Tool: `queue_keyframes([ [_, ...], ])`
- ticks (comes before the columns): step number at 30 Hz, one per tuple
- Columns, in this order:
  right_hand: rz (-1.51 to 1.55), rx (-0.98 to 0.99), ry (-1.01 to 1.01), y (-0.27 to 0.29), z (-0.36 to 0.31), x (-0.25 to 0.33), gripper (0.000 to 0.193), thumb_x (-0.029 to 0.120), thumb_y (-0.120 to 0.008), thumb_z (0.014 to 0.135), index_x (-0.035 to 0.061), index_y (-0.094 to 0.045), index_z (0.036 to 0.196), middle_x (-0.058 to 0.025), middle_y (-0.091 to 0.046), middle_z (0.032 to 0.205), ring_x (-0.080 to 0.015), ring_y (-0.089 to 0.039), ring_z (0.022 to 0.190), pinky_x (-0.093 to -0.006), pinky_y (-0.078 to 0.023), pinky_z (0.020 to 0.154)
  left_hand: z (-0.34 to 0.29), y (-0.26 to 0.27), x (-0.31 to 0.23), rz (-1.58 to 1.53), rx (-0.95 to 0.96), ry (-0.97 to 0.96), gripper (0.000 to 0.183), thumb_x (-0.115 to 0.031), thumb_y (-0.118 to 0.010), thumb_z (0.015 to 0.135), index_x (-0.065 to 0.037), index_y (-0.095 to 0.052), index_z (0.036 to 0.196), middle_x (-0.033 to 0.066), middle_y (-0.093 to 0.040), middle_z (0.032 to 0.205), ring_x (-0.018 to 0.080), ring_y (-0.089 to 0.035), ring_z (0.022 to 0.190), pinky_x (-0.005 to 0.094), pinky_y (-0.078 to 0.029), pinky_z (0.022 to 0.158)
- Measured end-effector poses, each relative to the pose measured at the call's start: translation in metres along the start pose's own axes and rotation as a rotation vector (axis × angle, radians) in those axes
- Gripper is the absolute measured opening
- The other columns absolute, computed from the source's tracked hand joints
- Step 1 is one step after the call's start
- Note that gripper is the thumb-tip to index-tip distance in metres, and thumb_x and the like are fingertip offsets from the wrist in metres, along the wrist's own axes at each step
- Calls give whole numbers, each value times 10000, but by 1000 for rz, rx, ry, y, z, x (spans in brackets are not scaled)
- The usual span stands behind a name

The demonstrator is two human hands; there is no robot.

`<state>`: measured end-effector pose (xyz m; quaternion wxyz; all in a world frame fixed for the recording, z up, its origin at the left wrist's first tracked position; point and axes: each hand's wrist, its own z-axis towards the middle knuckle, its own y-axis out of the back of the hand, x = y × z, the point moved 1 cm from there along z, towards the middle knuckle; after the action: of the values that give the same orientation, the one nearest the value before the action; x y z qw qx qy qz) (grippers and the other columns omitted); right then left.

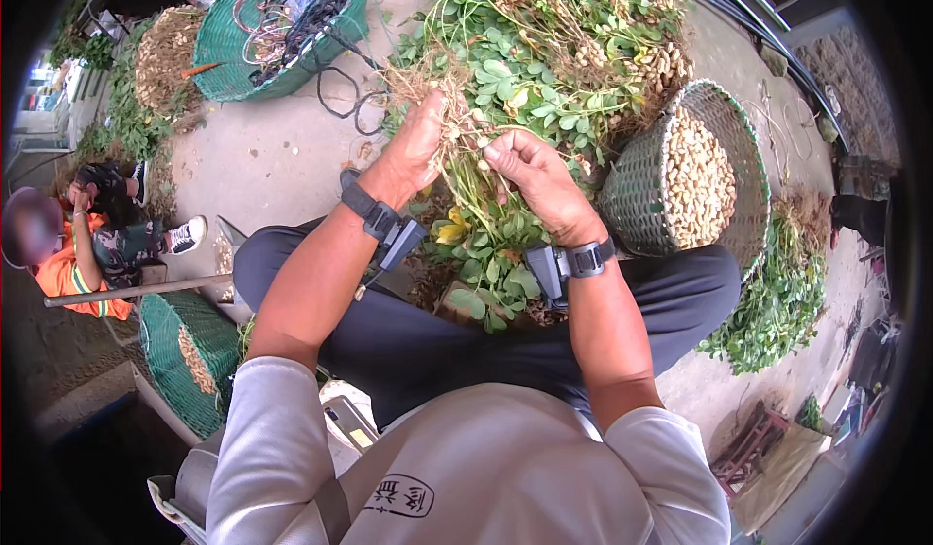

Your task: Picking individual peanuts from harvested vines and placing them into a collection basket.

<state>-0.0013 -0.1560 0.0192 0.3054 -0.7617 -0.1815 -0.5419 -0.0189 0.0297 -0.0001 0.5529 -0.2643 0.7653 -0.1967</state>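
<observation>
My left hand (416,146) is closed round the root end of a peanut plant (471,205), whose pale roots stick up past my fingers. Its leafy stems hang down between my knees, with a few yellow leaves among the green. At the roots, my right hand (535,173) pinches a pale peanut pod (485,163) between thumb and fingers. To the right of that hand a green woven basket (632,180) leans toward me, holding a heap of picked peanuts (698,180). A large pile of peanut plants (554,49) lies just beyond my hands.
Upper left stands a green basket (219,39) with cords and bags. Another green basket (165,351) with some peanuts sits at lower left, beside a wooden pole (185,287). A seated person (92,239) is at far left. More plants (777,297) lie behind the right basket.
</observation>
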Motion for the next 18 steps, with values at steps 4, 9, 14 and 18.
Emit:
queue_keyframes([
  [4, 526, 67, -157, 0, -8, -8, 127, 165, -658, 941, 52, -615, 979, 8, -606, 799, -86, -553, 611, -256, -495, 579, -4, -13, -5, -22, -30, -11, 282, -386, -476, 1019, -118, -549, 973, 7, -578, 803, 141, -608, 722, 299, -533, 635],
  [9, 687, -101, -129, -1, -3, -20, 119, 46, -631, 910, 28, -610, 1026, -23, -637, 840, -128, -621, 695, -277, -552, 674, -6, -24, -5, -18, -113, 29, 277, -374, -477, 1018, -120, -545, 930, -1, -555, 771, 140, -579, 652, 289, -522, 599],
  [14, 954, -28, -29, -3, -7, -18, 100, 1, -620, 852, 65, -578, 916, 11, -558, 763, -119, -540, 644, -279, -478, 582, 3, -5, -8, -6, -134, 13, 299, -391, -486, 1008, -126, -538, 881, -1, -547, 739, 137, -538, 590, 291, -481, 556],
  [18, 955, 92, 116, 3, -31, 4, 120, 11, -621, 839, 93, -535, 859, 7, -481, 788, -125, -506, 670, -281, -457, 563, 7, 15, -16, -104, -170, 30, 313, -406, -488, 1001, -139, -539, 845, 4, -537, 697, 141, -493, 561, 316, -415, 523],
])
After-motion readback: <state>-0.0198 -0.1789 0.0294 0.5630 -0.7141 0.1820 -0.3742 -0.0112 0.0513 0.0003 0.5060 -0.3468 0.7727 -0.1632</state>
